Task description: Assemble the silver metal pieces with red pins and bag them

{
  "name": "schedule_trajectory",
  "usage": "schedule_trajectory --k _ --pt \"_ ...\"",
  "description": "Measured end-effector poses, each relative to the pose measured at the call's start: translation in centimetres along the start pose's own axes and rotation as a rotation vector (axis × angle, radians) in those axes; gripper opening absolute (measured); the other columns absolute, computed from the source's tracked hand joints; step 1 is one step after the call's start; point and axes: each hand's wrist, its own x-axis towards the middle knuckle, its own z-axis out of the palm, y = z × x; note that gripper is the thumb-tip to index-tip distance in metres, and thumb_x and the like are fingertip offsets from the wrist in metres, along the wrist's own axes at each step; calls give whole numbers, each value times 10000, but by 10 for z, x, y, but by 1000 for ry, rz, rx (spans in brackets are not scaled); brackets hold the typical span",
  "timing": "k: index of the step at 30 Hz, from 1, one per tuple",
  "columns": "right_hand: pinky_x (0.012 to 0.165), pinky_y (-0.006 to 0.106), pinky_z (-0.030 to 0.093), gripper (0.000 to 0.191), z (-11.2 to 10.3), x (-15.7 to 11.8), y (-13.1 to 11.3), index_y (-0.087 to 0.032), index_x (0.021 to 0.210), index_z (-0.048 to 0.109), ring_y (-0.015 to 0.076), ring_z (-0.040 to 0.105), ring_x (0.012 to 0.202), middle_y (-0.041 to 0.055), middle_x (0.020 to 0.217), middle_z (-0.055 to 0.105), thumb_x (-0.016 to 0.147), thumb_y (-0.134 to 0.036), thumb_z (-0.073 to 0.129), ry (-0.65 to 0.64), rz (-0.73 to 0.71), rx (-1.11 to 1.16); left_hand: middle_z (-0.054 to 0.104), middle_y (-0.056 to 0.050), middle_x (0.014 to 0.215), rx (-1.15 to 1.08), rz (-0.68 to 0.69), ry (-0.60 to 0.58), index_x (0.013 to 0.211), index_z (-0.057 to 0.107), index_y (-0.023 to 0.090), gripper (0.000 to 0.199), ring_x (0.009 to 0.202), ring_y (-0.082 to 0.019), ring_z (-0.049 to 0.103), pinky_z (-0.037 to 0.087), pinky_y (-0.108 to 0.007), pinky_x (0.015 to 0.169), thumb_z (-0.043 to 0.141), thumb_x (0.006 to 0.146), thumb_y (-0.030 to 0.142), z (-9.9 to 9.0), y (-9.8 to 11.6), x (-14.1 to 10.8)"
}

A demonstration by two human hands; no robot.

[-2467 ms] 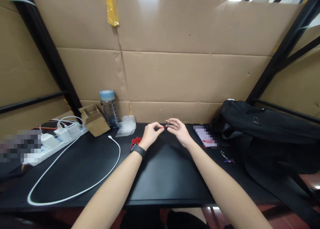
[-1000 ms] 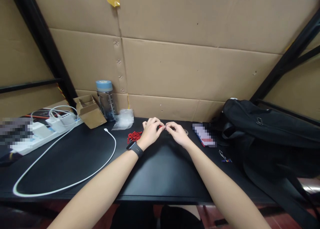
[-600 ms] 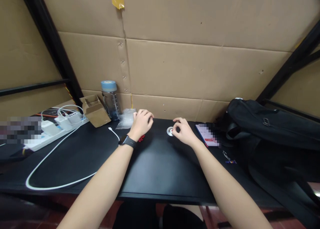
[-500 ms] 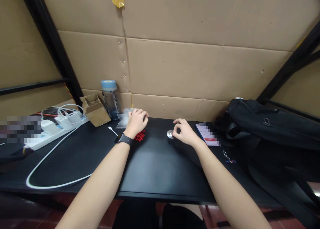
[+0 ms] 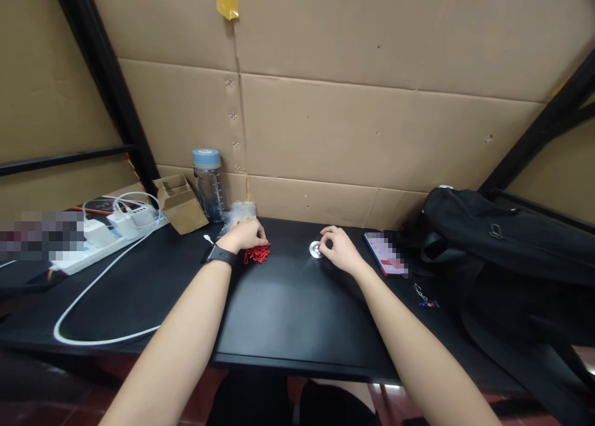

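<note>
Red cords | left hand touching cords, grip can't tell | right hand right of cords, grip pinching silver disc

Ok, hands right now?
Left hand: fingertips at red cords, grip can't be told.
Right hand: thumb and forefinger closed at silver disc, hold unclear.

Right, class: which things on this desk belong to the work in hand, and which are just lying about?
In hand:
- red cords, left hand at them
- shiny round disc, right hand at its edge

Lying about, it seems:
- blue-capped bottle
- cardboard box
- clear plastic bag
- phone
- keychain
- black backpack
- white cable
- power strip
</note>
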Motion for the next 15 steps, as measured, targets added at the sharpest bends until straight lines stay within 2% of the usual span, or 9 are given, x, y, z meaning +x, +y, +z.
schedule_trajectory --k 4,9,13,15 --pt "977 397 464 125 2 1 3 -211 701 639 230 578 1082 58 1164 642 824 -231 629 22 -24 -10 766 -47 937 -5 34 -4 766 782 277 97 1020 -294 620 411 -385 901 733 726 350 8 2 5" --pt "986 397 459 143 3 1 7 -218 729 646 238 577 1073 71 1145 642 862 -249 603 61 -16 -50 752 -65 988 1 72 32 759 765 257 91 1053 -288 608 416 -377 905 682 762 293 17 5 9" --pt "952 376 459 181 3 5 7 -221 825 628 227 592 1000 71 1028 655 947 -289 513 124 29 -64 743 -75 1024 -21 108 102 813 753 252 124 1077 -281 606 404 -370 903 644 809 311 15 11 7" --pt "921 357 461 199 -2 6 8 -218 899 617 221 596 960 71 975 652 980 -285 449 181 46 -90 752 -59 981 -56 120 135 846 738 250 143 1011 -257 640 398 -359 883 613 840 319 12 18 5"
